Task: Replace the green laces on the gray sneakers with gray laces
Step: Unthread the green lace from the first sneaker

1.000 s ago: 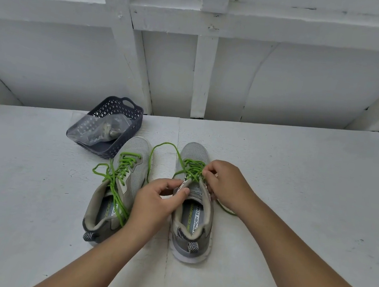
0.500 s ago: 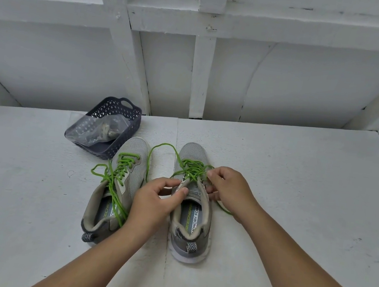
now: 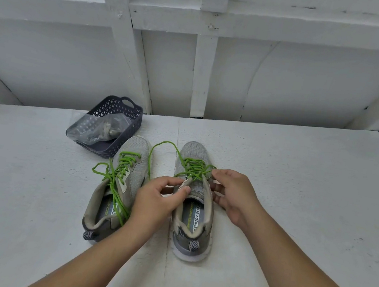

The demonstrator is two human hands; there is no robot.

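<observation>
We work on the right sneaker (image 3: 194,201), which stands toe-away on the white table (image 3: 299,182) just beside the left sneaker (image 3: 115,186), both still threaded with green laces (image 3: 195,168). Our left hand (image 3: 154,201) pinches the near left edge of the right sneaker's opening between thumb and fingers, apparently to steady it. Our right hand (image 3: 232,194) curls at the opposite edge, fingertips at the top crossings, seemingly pinching the lace to draw it out of the eyelets. A loose end loops toward the toe, suggesting unlacing has begun here. Behind the left sneaker a dark basket (image 3: 113,131) holds a clear bag (image 3: 96,128), likely the gray laces, kept within reach.
</observation>
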